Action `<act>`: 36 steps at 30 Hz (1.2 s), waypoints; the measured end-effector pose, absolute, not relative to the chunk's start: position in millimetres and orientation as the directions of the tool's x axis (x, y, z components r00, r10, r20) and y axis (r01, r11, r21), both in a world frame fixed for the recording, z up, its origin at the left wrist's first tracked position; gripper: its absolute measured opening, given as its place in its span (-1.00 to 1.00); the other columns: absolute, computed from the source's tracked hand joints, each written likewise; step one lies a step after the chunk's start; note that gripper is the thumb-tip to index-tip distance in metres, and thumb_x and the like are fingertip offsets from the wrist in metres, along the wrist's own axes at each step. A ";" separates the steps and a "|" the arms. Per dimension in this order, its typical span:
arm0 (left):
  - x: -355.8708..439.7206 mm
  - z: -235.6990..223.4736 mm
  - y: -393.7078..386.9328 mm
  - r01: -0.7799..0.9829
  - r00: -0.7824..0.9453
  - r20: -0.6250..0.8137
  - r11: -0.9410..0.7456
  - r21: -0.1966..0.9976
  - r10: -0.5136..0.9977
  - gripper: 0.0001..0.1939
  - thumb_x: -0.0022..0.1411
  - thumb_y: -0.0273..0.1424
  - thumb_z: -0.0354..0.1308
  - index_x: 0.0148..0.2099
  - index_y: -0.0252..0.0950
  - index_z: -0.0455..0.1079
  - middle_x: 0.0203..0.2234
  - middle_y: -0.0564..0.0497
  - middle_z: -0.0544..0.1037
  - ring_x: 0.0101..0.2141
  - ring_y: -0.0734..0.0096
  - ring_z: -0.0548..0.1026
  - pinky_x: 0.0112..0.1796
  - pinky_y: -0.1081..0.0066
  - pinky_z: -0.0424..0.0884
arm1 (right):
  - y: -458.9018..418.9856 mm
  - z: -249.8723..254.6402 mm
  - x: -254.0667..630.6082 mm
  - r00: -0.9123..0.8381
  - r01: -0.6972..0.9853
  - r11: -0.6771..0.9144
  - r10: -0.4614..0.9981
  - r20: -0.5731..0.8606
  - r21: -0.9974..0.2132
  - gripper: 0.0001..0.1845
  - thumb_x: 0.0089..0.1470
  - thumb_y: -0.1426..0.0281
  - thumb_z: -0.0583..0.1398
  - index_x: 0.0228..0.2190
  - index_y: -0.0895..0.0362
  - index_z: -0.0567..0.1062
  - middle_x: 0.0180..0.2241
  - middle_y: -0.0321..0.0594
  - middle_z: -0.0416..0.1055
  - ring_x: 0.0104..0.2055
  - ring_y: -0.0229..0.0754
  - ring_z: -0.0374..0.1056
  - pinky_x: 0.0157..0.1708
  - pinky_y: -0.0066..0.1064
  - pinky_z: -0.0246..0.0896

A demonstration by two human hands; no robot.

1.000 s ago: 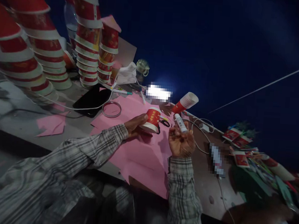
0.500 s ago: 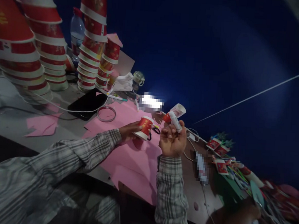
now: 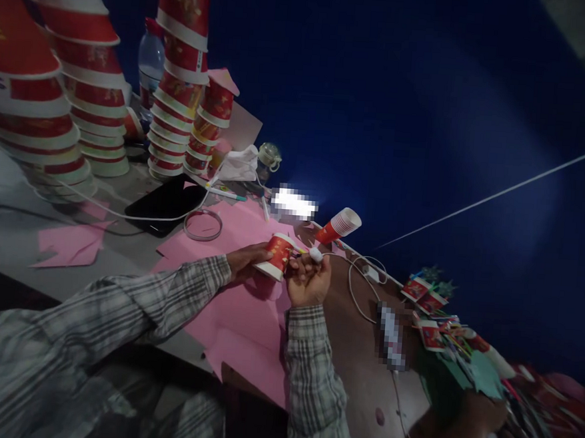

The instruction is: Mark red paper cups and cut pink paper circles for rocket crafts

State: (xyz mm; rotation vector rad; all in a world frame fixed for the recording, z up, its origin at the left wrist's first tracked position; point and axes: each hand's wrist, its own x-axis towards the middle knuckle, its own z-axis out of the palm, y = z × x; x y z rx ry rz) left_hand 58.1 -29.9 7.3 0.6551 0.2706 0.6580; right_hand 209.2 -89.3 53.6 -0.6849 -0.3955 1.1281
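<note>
My left hand (image 3: pixel 247 261) is wrapped round a red paper cup (image 3: pixel 279 253) with gold print, tipped on its side above the pink paper (image 3: pixel 245 316). Close by on the right, my right hand (image 3: pixel 310 279) grips a white glue stick (image 3: pixel 315 254) between thumb and fingers. One end of the glue stick points toward me, and most of its length is hidden by the hand. Its far end is near the cup's side; whether they touch I cannot tell.
Tall stacks of red paper cups (image 3: pixel 175 97) stand at the left beside a bottle (image 3: pixel 151 59). A black phone (image 3: pixel 166 203) and a tape ring (image 3: pixel 202 225) lie nearby. Nested cups (image 3: pixel 339 225) lean behind my right hand. Another person's hand (image 3: pixel 476 419) is at lower right.
My right hand has moved left and down, bringing the glue stick from upright to beside the cup. The left hand keeps its hold on the cup.
</note>
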 end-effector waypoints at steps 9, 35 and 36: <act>67.3 3.1 -20.4 -0.489 0.783 0.144 0.458 0.742 0.605 -0.16 -0.20 -0.05 0.61 0.08 -0.36 0.50 -0.07 -0.22 0.65 -0.10 0.19 0.61 -0.06 0.29 0.49 | -93.3 44.4 205.1 0.468 -0.643 0.329 0.884 -0.015 -0.691 -0.70 0.00 0.13 0.39 -0.40 0.06 0.49 -0.60 -0.55 0.32 -0.63 -0.43 0.15 -0.41 -0.41 0.44; 64.8 1.9 -24.5 -0.436 0.741 0.106 0.354 0.827 0.663 -0.25 -0.13 -0.24 0.61 0.07 -0.36 0.41 -0.07 -0.16 0.63 -0.10 0.20 0.60 0.00 0.16 0.50 | -90.7 35.4 180.7 0.683 -0.076 0.513 0.651 0.330 -0.855 -0.58 0.02 0.06 0.37 -0.35 0.08 0.38 -0.64 -0.60 0.21 -0.71 -0.49 0.08 -0.67 -0.58 0.01; 64.5 2.5 -25.5 -0.432 0.741 0.102 0.355 0.829 0.664 -0.24 -0.13 -0.24 0.61 0.08 -0.36 0.40 -0.07 -0.16 0.63 -0.10 0.18 0.61 0.00 0.14 0.51 | -90.8 35.7 180.2 0.686 -0.072 0.509 0.650 0.328 -0.858 -0.58 0.01 0.06 0.37 -0.35 0.08 0.38 -0.64 -0.60 0.21 -0.71 -0.48 0.08 -0.68 -0.58 -0.01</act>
